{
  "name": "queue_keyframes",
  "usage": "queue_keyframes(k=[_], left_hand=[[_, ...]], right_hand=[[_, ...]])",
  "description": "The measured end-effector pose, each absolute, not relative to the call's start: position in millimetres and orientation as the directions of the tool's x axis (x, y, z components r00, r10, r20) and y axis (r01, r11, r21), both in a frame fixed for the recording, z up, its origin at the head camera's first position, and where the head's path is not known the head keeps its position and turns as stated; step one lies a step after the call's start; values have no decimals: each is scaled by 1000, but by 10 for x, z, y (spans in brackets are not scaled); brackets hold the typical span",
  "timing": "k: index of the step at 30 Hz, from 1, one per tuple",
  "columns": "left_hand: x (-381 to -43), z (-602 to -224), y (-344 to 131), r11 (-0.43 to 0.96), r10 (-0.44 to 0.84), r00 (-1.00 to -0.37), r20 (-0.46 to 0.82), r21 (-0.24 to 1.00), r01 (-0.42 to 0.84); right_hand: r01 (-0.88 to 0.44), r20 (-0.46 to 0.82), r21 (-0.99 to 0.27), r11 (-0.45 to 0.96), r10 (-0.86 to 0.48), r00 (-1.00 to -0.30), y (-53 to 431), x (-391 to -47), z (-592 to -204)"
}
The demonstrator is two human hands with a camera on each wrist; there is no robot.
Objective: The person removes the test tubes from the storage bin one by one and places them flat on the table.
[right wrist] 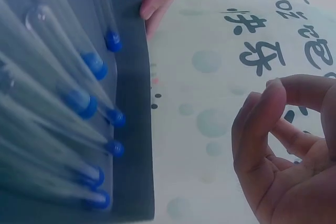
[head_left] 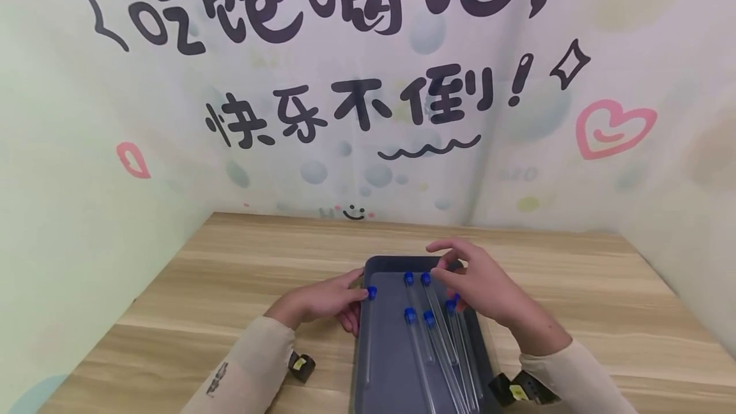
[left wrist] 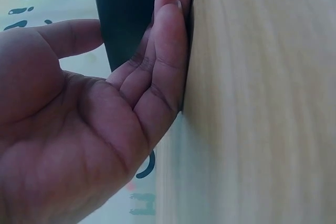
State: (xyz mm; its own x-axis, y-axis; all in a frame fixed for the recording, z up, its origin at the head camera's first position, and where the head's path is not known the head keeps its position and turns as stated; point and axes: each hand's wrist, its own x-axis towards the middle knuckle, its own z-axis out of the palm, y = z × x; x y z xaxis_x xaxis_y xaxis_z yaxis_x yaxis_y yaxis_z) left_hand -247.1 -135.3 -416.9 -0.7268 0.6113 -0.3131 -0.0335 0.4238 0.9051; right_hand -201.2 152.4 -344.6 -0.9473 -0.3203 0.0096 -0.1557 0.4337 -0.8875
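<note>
A dark grey rectangular tray [head_left: 388, 356] sits on the table, holding several clear test tubes [head_left: 420, 363] with blue caps. One capped tube [head_left: 372, 293] lies alone along the left wall; the others form a loose fan toward the right. My left hand [head_left: 328, 299] grips the tray's left side, thumb at the rim and fingers against the outer wall [left wrist: 128, 19]. Above the right wall, near the upper right corner, hovers my right hand [head_left: 483, 280], its fingers loosely bent and holding nothing. It partly covers the caps at that side. In the right wrist view the bent fingers [right wrist: 257, 135] are apart from the tray.
The wood-grain table [head_left: 276, 241] extends around the tray. A white printed cloth [head_left: 322, 171] with large black characters stands behind it. Black wrist straps [head_left: 301, 366] are worn over both beige sleeves [head_left: 247, 363].
</note>
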Motion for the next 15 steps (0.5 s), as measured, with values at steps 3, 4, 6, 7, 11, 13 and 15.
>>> queue_keyframes(k=[3, 4, 6, 7, 11, 13, 15], left_hand=[[-2472, -4165, -1344, 425, 609, -728, -316, 904, -37], [-2471, -4163, -1344, 425, 607, -728, -318, 904, -40], [-2470, -4159, -1345, 425, 604, -731, -318, 904, -42], [-2469, -4157, -1345, 423, 604, -731, -317, 905, -42], [-2476, -4158, -1338, 413, 611, -727, -314, 909, -46], [-2480, -4159, -1339, 408, 616, -723, -312, 912, -45], [-2484, -4159, -1348, 407, 617, -723, -311, 912, -44]], right_hand=[[-151, 6, -894, 422, -326, -945, 1476, -2020, -3445], [-152, 8, -897, 416, -327, -945, 1460, -2023, -3441], [-149, 11, -904, 401, -326, -945, 1425, -2027, -3431], [-153, 17, -906, 395, -327, -945, 1409, -2030, -3426], [-158, 29, -912, 378, -325, -945, 1332, -2044, -3415], [-166, 37, -912, 376, -326, -945, 1286, -2055, -3419], [-163, 39, -916, 366, -325, -945, 1235, -2068, -3431]])
